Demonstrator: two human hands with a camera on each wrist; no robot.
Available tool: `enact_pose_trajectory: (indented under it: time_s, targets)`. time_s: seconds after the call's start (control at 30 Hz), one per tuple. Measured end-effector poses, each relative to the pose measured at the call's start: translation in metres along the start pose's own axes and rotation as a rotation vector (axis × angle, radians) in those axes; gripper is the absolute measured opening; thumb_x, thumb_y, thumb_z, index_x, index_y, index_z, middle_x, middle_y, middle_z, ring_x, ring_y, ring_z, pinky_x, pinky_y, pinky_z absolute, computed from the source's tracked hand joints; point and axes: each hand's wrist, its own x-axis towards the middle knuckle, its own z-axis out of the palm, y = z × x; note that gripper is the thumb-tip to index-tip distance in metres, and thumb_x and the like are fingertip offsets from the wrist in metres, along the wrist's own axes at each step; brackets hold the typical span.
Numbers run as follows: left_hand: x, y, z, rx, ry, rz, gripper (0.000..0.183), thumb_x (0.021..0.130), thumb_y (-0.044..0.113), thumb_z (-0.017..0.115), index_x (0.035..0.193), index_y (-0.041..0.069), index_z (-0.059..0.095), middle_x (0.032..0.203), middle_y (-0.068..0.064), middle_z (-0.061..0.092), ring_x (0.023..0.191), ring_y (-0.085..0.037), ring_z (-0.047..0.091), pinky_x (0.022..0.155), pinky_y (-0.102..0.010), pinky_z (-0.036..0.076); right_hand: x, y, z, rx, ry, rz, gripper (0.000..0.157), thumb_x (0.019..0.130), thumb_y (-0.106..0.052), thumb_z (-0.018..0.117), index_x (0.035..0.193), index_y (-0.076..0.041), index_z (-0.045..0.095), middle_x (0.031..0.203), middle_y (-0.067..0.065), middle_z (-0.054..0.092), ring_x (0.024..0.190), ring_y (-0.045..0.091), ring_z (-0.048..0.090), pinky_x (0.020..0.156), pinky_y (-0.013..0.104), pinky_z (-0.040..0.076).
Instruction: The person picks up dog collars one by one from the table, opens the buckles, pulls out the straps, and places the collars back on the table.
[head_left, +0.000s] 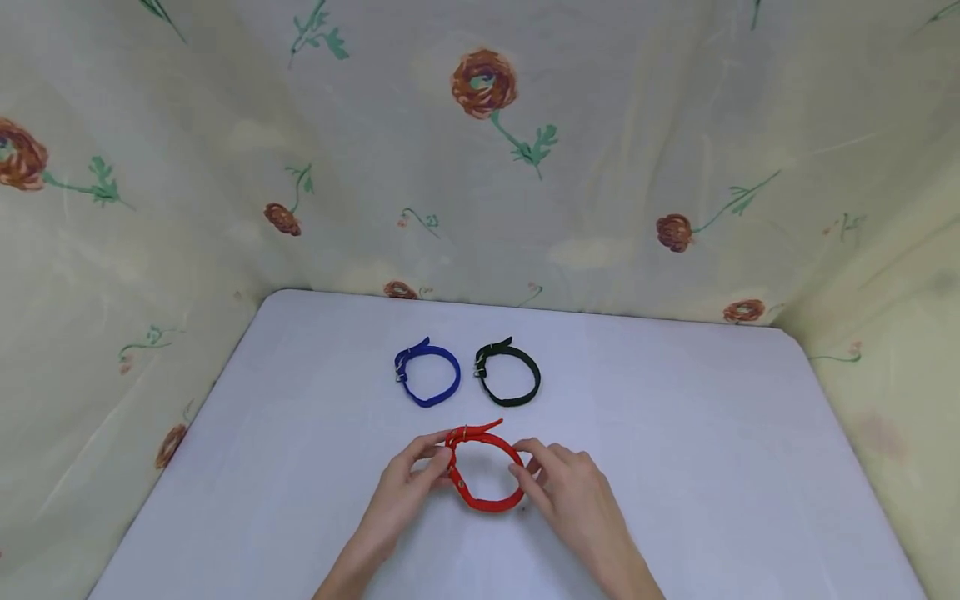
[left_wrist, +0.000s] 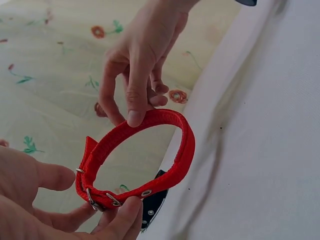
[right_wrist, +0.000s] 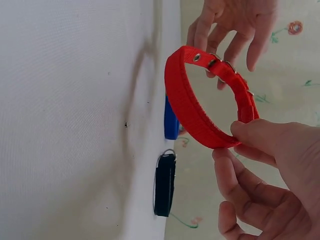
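Observation:
A red buckled collar (head_left: 491, 505), fastened into a loop, is held between both hands above the white table. My left hand (head_left: 405, 483) grips its buckle side, the fingers around the metal buckle (left_wrist: 92, 200). On the opposite side my right hand (head_left: 573, 492) pinches the band between thumb and fingers, as the right wrist view also shows. A metal eyelet (left_wrist: 146, 193) shows in the red band near the buckle. Beyond the hands lie two more fastened collars, a blue collar (head_left: 458, 375) on the left and a black collar (head_left: 537, 379) on the right.
The white table (head_left: 675, 417) reaches back to a hanging floral cloth (head_left: 600, 167), which also closes off the left and right sides. The blue and black collars lie side by side, a small gap between them.

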Motion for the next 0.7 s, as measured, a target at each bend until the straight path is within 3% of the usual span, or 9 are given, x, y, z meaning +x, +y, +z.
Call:
enact_pose_trajectory:
  time_s: [0.33,0.57,0.7]
  targets:
    - [-0.004,0.002,0.002,0.116,0.021,0.109,0.04,0.103,0.049,0.071,0.137,0.028,0.066,0.131,-0.012,0.07,0.103,-0.021,0.077,0.095,-0.044,0.065,-0.007,-0.002,-0.003,-0.012,0.01,-0.006,0.031,0.089,-0.028,0.09,0.116,-0.026,0.074,0.083,-0.011,0.075,0.066,0.0,0.062,0.073,0.027,0.052]
    - [-0.009,0.004,0.005,0.213,0.078,0.269,0.027,0.101,0.042,0.076,0.123,0.027,0.072,0.121,-0.004,0.075,0.098,-0.016,0.076,0.088,-0.029,0.066,-0.009,-0.004,-0.006,-0.043,0.025,-0.039,0.041,0.088,-0.029,0.092,0.123,-0.022,0.073,0.097,-0.005,0.076,0.074,0.001,0.062,0.073,0.027,0.053]
    - [-0.015,0.007,0.008,0.28,0.09,0.349,0.024,0.101,0.036,0.076,0.123,0.025,0.073,0.12,-0.001,0.075,0.101,-0.018,0.075,0.089,-0.033,0.066,-0.009,-0.005,-0.007,-0.006,0.057,-0.053,0.052,0.087,-0.037,0.092,0.132,-0.019,0.071,0.109,-0.003,0.074,0.088,0.009,0.067,0.077,0.03,0.056]
